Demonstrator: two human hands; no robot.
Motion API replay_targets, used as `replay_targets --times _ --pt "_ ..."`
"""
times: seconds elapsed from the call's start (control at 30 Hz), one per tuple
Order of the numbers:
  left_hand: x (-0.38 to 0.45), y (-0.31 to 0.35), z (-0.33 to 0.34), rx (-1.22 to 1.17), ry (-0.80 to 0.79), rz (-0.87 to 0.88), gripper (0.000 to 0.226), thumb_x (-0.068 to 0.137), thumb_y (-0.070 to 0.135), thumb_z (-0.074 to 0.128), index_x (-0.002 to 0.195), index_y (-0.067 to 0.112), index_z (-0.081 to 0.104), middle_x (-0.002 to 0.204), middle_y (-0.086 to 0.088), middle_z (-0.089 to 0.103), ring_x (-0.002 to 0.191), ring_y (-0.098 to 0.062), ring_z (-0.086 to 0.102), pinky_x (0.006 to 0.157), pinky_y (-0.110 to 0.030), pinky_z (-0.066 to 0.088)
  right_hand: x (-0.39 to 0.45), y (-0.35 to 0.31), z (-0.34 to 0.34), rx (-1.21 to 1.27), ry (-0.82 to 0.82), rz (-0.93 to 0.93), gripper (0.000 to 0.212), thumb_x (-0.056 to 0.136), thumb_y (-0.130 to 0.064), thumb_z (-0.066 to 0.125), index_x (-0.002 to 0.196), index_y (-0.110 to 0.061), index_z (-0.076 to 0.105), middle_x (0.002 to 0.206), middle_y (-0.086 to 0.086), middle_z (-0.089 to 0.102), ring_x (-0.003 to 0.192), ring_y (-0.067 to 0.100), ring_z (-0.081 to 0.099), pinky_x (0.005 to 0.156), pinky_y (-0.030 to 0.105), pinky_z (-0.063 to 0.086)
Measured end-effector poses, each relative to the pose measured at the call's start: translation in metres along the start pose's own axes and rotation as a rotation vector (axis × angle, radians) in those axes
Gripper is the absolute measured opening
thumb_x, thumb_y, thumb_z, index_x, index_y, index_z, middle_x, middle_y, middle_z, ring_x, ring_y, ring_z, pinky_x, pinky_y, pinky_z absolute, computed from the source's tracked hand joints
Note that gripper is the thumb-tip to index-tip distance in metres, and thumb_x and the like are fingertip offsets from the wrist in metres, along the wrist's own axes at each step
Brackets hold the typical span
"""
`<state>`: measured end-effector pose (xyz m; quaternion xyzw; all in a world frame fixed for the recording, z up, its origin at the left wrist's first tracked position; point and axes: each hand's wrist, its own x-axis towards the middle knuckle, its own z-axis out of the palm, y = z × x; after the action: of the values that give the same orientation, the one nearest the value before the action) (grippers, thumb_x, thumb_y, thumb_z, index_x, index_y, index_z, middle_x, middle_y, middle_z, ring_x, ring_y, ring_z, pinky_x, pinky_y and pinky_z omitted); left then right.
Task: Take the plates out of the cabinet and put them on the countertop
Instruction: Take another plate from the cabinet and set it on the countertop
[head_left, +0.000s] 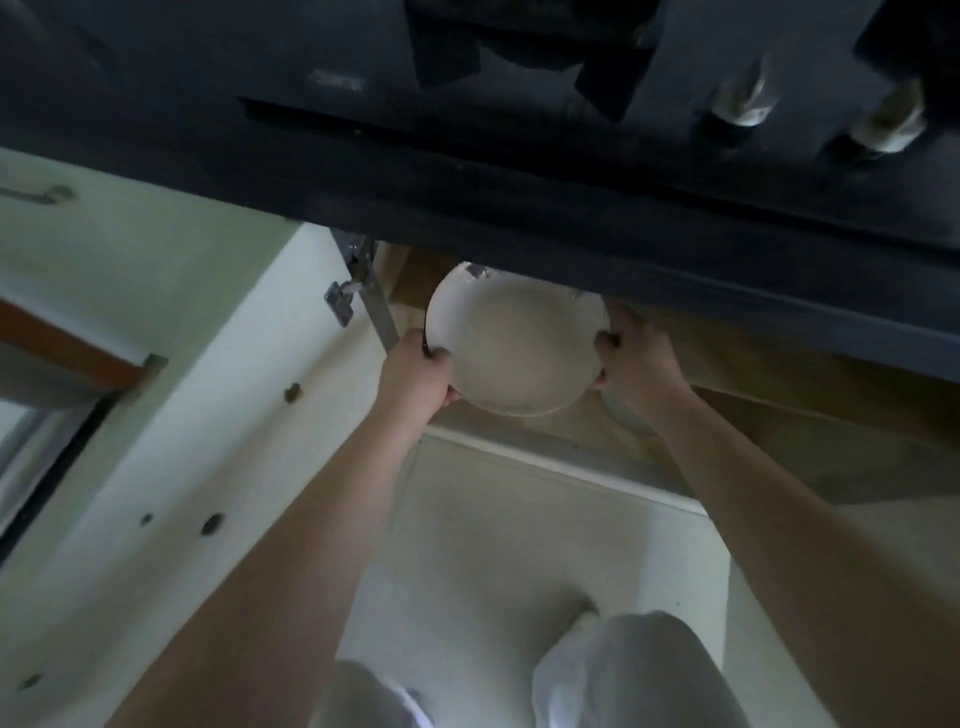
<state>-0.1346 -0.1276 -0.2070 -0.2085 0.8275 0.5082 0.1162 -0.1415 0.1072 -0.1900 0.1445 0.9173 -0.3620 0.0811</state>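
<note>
Head view: both hands (415, 371) gripping plate (519, 348)

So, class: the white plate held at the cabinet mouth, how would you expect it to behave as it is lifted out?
The plate looks rigid, so it probably won't flex. Its glossy surface suggests it is slippery, which may be why both the left hand and the right hand grip opposite rims. It looks ceramic, so likely fragile if knocked on the dark countertop edge just above.
</note>
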Motion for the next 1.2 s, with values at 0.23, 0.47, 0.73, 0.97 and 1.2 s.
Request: replay_targets --times 0.23,0.47,0.73,0.97,1.2 --pt "-0.099 -0.002 -0.022 0.004 -0.102 -0.159 0.035 0.099 0.012 0.04 0.133 0.014 0.049 0.105 -0.012 0.062 0.082 -0.027 0.063 0.039 -0.011 0.044 -0.1 0.005 -0.021 0.035 -0.094 0.055 0.023 0.1 -0.017 0.042 0.121 -0.015 0.051 0.075 0.001 0.063 0.057 0.01 0.063 0.041 0.012 0.044" --pt "-0.214 0.003 -0.063 0.051 -0.255 -0.153 0.028 0.097 0.019 0.05 0.125 0.017 0.05 0.099 -0.002 0.067 0.054 -0.016 0.071 0.06 -0.037 0.062 -0.211 -0.01 -0.076 0.017 -0.119 0.096 0.016 0.099 -0.017 0.041 0.113 -0.017 0.05 0.069 -0.005 0.058 0.055 0.009 0.058 0.037 0.012 0.039" --pt "-0.308 0.027 -0.126 -0.054 -0.333 -0.003 0.02 0.099 0.018 0.052 0.115 0.025 0.061 0.078 -0.004 0.059 0.058 -0.019 0.07 0.06 -0.032 0.06 -0.312 -0.041 -0.13 0.034 -0.124 0.136 0.022 0.098 -0.016 0.041 0.117 -0.012 0.052 0.074 0.007 0.068 0.061 0.015 0.063 0.048 0.025 0.039" --pt "-0.351 0.065 -0.174 0.006 -0.429 0.131 0.029 0.1 0.019 0.051 0.128 0.018 0.06 0.099 -0.019 0.068 0.077 -0.025 0.074 0.078 -0.043 0.061 -0.393 -0.075 -0.16 0.193 -0.023 0.21 0.024 0.098 -0.014 0.043 0.12 -0.016 0.05 0.076 0.007 0.071 0.059 0.014 0.066 0.048 0.02 0.045" --pt "-0.38 0.095 -0.17 -0.006 -0.622 0.189 0.023 0.1 0.013 0.053 0.115 0.025 0.065 0.101 -0.005 0.074 0.088 -0.015 0.073 0.072 -0.026 0.06 -0.466 -0.06 -0.182 0.54 0.174 0.386 0.017 0.095 -0.017 0.05 0.105 -0.03 0.052 0.076 -0.011 0.073 0.061 0.006 0.07 0.045 0.011 0.046"
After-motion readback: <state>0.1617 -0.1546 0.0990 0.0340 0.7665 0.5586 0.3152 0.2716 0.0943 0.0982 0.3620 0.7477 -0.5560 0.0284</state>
